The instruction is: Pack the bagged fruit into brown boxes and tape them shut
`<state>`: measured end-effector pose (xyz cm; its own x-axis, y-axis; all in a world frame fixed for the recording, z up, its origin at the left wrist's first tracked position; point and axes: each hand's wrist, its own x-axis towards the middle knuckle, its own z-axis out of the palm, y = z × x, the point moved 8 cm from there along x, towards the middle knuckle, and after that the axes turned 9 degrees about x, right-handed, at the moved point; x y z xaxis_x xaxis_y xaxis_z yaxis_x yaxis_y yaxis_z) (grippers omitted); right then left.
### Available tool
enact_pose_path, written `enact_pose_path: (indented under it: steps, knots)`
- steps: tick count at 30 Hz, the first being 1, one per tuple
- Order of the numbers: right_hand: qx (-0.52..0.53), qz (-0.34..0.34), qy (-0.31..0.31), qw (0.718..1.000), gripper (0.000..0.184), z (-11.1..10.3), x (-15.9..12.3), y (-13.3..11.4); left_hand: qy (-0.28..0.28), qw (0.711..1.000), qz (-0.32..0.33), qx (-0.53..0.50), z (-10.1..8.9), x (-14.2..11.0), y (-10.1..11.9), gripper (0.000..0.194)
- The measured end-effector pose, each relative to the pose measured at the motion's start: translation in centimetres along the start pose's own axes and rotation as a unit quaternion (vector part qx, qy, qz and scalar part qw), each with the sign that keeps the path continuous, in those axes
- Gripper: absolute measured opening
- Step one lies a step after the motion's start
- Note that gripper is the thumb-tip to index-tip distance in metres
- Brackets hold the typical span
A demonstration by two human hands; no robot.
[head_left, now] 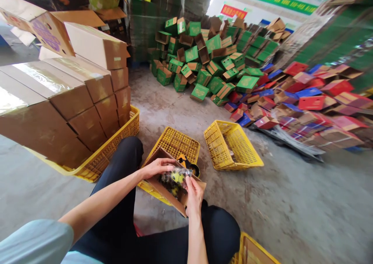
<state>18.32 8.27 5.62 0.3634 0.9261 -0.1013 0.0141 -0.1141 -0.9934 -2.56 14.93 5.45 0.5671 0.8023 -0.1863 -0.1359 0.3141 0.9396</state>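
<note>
My left hand and my right hand pinch opposite ends of a clear plastic packet with a yellow-green print or content and dark patches. The packet is just over the mouth of an open cardboard box. More yellow-green and dark contents show inside, too small to name. Under the box is an upturned yellow crate. A tape dispenser, orange and black, lies on the crate just behind the box, partly hidden by it.
Closed cardboard boxes fill a yellow crate at my left. Another yellow crate stands front right, one more by my right knee. Piles of green boxes and red and blue boxes lie on the concrete floor.
</note>
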Motion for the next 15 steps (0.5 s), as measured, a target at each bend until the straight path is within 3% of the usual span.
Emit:
enact_pose_path:
  steps: [2,6,11,15]
  knots:
    - [-0.018,0.010,0.001,1.000,0.062,0.0,0.0,0.0,-0.005,1.000,0.010,0.022,0.3,-0.1,0.2,0.076]
    - [-0.002,0.023,-0.021,1.000,0.058,0.8,-0.1,-0.2,-0.015,0.995,0.013,0.095,0.7,-0.1,0.1,0.053]
    - [0.108,0.032,-0.073,0.991,0.069,2.7,-0.7,-0.4,0.059,0.998,0.013,0.021,-0.9,0.1,-0.5,0.048]
    - [0.100,0.058,-0.079,0.990,0.060,2.8,-0.8,0.2,0.052,0.998,-0.006,-0.025,-0.9,0.2,-1.0,0.050]
